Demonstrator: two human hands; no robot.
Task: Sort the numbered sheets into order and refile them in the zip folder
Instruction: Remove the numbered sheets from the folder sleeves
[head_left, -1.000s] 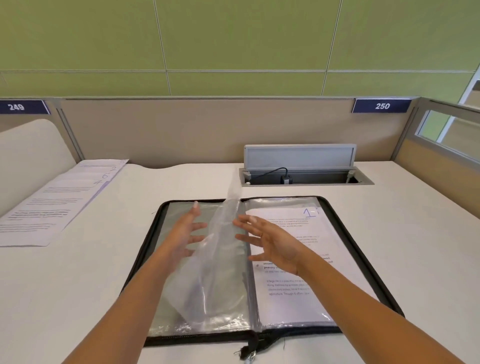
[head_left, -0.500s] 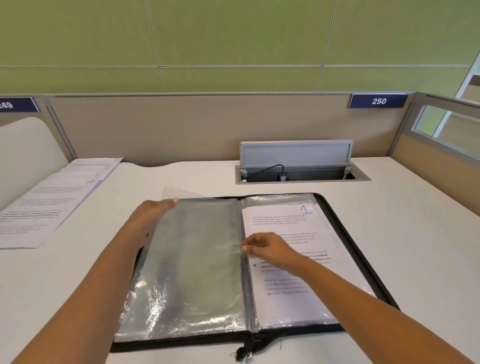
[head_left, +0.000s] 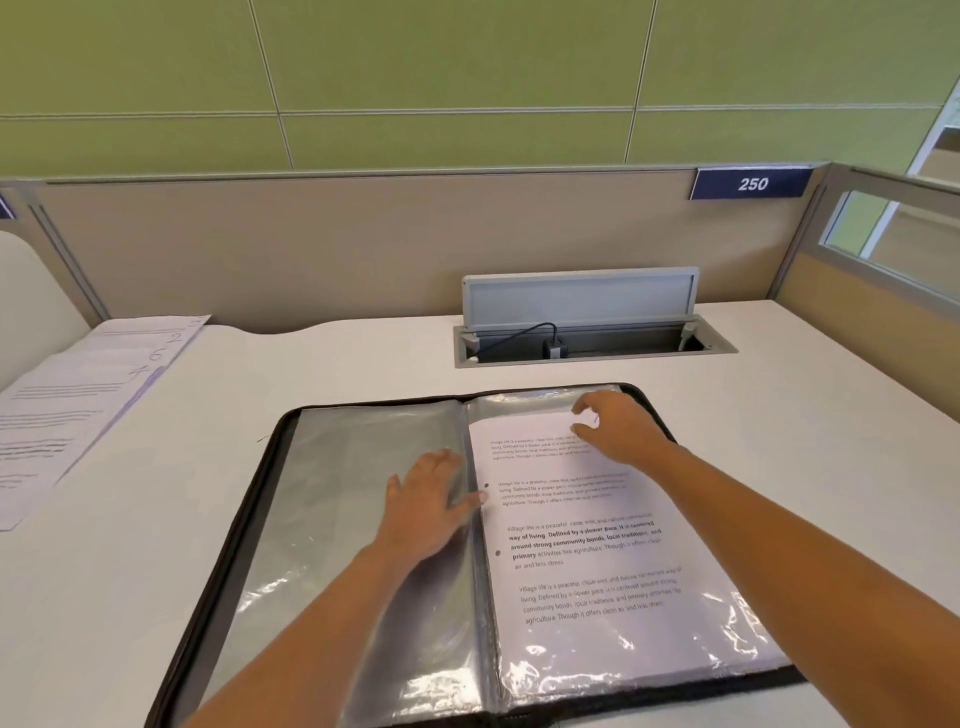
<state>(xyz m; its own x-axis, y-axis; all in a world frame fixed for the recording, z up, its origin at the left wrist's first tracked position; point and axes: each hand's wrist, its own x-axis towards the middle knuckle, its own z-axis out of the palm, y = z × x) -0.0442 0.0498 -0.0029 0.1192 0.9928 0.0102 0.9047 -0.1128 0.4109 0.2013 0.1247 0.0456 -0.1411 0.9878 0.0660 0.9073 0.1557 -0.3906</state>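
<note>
Sleeves (head_left: 353, 519) on the left half of the folder (head_left: 241, 519) now lie flat; the leaf that stood mid-turn a second ago has settled. The left hand (head_left: 428, 499) has come in from the folder's far left corner to its spine and presses them down with straight fingers, holding nothing. The right hand (head_left: 618, 428) has moved from the spine to the folder's top right corner, fingers curled over the filed sheet (head_left: 587, 545); whether it pinches the pocket I cannot tell. The other sheets (head_left: 78, 405) wait left of the folder, so most filing probably remains.
</note>
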